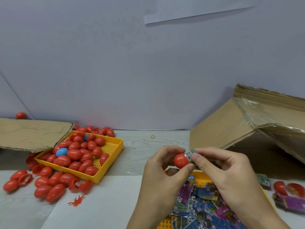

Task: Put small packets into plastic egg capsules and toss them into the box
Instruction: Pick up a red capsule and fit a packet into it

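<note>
Stuffing a small packet [191, 155] into a red egg capsule [181, 161], mid-step: the packet sticks out of the capsule's right side, not yet fully in. The left hand [162, 164] grips the capsule, fingers curled round it, above the near edge of the surface [142, 146]. The right hand [219, 166] pinches the packet between thumb and fingertips. Whether the capsule's other half is on, I can't tell. Below the hands, a yellow tray [202, 176] holds a heap of loose packets [203, 205], so plenty looks left. To the left, another yellow tray [113, 156] piled with red capsules [75, 153], more spilled beside it. The cardboard box [231, 126] lies tipped at right; its contents are hidden, so the done count is unclear.
</note>
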Available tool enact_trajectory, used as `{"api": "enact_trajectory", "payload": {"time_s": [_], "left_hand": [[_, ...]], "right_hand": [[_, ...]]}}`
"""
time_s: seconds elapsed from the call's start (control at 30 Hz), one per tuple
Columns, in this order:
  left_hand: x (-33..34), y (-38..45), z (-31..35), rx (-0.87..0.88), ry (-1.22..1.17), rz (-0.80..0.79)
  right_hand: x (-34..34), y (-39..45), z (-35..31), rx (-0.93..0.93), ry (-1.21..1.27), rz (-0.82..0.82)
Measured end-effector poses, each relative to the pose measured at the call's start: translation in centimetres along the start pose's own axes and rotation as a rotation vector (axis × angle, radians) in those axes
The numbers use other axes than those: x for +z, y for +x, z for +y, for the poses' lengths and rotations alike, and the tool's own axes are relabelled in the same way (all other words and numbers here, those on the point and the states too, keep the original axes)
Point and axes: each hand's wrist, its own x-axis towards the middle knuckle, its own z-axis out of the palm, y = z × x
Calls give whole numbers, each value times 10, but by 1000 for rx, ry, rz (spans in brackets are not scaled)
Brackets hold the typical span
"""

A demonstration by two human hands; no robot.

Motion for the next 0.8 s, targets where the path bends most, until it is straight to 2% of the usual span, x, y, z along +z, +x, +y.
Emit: {"api": "enact_trajectory", "payload": {"time_s": [0.3,0.53,0.7,0.8], "left_hand": [[1,0,2,-28,58,8],[1,-2,2,-34,113,10],[1,-2,1,29,139,3],[2,-1,1,12,51,48]], "right_hand": [[-2,2,0,61,79,2],[-3,2,2,49,14,-16],[-3,2,3,22,-90,-37],[0,-3,-1,-27,-130,-43]]}}
